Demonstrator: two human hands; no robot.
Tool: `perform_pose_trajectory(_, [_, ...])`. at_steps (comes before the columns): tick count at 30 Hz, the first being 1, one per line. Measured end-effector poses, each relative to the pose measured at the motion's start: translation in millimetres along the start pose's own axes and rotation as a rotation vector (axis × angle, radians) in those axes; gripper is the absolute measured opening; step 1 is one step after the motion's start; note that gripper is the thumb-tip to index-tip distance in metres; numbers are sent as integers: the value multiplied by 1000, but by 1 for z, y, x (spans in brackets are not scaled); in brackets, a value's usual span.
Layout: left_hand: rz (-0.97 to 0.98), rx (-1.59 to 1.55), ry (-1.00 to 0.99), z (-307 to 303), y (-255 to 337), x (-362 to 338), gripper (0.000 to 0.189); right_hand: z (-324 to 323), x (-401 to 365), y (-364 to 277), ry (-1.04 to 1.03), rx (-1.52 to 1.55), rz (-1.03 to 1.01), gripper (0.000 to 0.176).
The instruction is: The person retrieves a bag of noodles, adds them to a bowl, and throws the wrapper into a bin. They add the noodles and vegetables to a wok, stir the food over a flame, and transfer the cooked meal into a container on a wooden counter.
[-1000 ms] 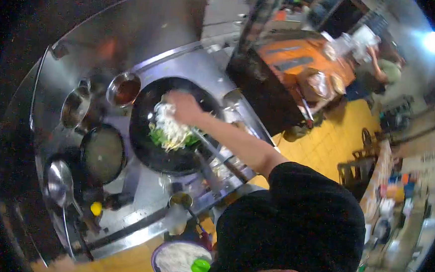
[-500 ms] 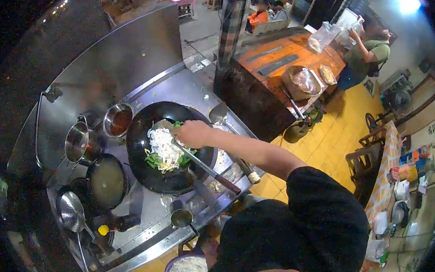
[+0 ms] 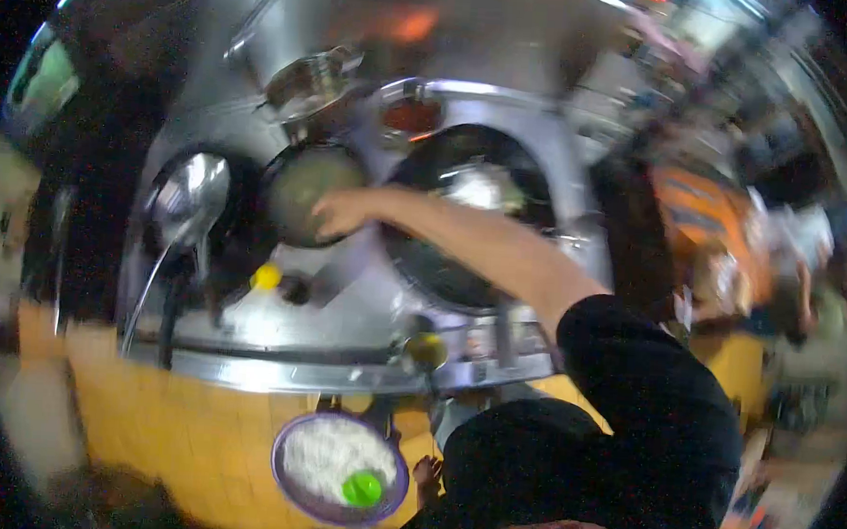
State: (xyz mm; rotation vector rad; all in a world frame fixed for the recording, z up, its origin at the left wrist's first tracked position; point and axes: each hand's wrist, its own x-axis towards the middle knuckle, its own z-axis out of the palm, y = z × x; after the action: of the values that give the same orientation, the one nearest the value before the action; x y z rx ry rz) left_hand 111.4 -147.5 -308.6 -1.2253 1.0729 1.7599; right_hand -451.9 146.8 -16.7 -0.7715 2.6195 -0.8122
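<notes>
My right hand (image 3: 342,213) is over the near right rim of a dark pan (image 3: 302,184) of pale, cloudy liquid. Its fingers point down and are smeared by motion, so I cannot see whether they hold anything. My forearm crosses above the black wok (image 3: 531,179), where white food (image 3: 477,188) shows as a bright blur. Low in the picture, beside my black shirt, a dark skin-coloured shape (image 3: 427,473) may be my left hand, but it is too blurred to tell.
A large metal skimmer (image 3: 190,197) rests at the left. Behind stand a steel pot (image 3: 308,88) and a container of red contents (image 3: 413,116). A yellow object (image 3: 267,276) and a small ladle (image 3: 426,347) lie near. Below, a purple-rimmed tub (image 3: 280,474) holds white stuff and a green bowl (image 3: 362,489).
My right hand has moved left from above the wok to the pan of cloudy liquid. The view has turned left, bringing the whole tub and its green bowl into sight.
</notes>
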Motion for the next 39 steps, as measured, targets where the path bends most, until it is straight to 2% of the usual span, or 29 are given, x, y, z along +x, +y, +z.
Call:
perform_pose_trajectory(1, [-1, -48, 27, -2, -12, -4, 36, 2, 25, -7, 52, -100, 66, 57])
perform_pose_trajectory(2, [-1, -105, 56, 0, -24, -10, 36, 2, 47, -11, 32, 143, 155, 55])
perform_pose_trajectory(3, [0, -167, 83, 4, -33, -17, 36, 8, 65, -8, 202, 60, 102, 54])
perform_pose_trajectory(4, [0, -220, 113, 5, -41, -24, 36, 32, 92, 14, 375, 74, 155, 54])
perform_pose_trajectory(5, [1, -265, 136, 6, -50, -29, 36, 33, 101, 0, 408, -129, 237, 59])
perform_pose_trajectory(7, [-6, -352, 165, 6, -69, -26, 35, 65, 128, 15, 423, -290, 506, 57])
perform_pose_trajectory(9, [-10, -537, 186, 6, -92, -37, 34, 73, 134, 17, 402, -264, 611, 55])
perform_pose_trajectory(11, [12, -517, 209, 2, -108, -42, 32, 70, 135, 13, 313, -257, 705, 50])
perform_pose_trajectory(13, [12, -505, 247, 8, -124, -50, 31, 91, 154, 70, 117, -361, 516, 33])
perform_pose_trajectory(14, [13, -624, 273, 11, -135, -58, 30, 99, 157, 86, 49, -410, 452, 30])
perform_pose_trajectory(15, [14, -731, 299, 11, -145, -66, 29, 102, 160, 92, 32, -461, 405, 28])
perform_pose_trajectory(17, [32, -671, 297, 13, -165, -63, 29, 98, 163, 86, 44, -560, 348, 26])
perform_pose_trajectory(18, [63, -597, 292, 9, -176, -62, 29, 96, 156, 75, 41, -562, 350, 26])
perform_pose_trajectory(20, [73, -641, 207, 7, -180, -62, 30, 85, 146, 54, 136, -514, 456, 27])
perform_pose_trajectory(22, [220, -362, 314, 15, -183, -61, 27, 68, 134, 37, 93, -526, 456, 28])
perform_pose_trajectory(23, [220, -355, 313, 12, -177, -61, 27, 64, 130, 35, 51, -534, 457, 30])
perform_pose_trajectory(25, [-26, -754, 291, 13, -140, -62, 24, 73, 128, 48, 132, -508, 404, 31])
perform_pose_trajectory(27, [8, -678, 305, 16, -130, -61, 22, 83, 128, 61, 208, -482, 346, 33])
perform_pose_trajectory(29, [44, -609, 323, 15, -122, -57, 21, 86, 131, 62, 84, -404, 371, 33])
perform_pose_trajectory(30, [-4, -623, 310, 12, -116, -53, 22, 87, 130, 64, 85, -402, 371, 33])
perform_pose_trajectory(32, [-51, -628, 297, 12, -108, -52, 22, 84, 126, 54, -119, -541, 328, 33])
perform_pose_trajectory(33, [-24, -541, 292, 12, -107, -55, 23, 80, 121, 48, -116, -534, 340, 33])
perform_pose_trajectory(35, [5, -437, 282, 12, -107, -58, 23, 59, 113, 13, 58, -376, 528, 33])
perform_pose_trajectory(37, [75, -342, 229, 3, -111, -50, 24, 68, 112, 39, 48, -329, 267, 35])
perform_pose_trajectory(38, [67, -300, 216, -6, -116, -46, 24, 78, 96, 53, 91, -489, 150, 38])
perform_pose_trajectory(39, [24, -359, 120, -15, -115, -42, 25, 66, 82, 25, 90, -478, 326, 27])
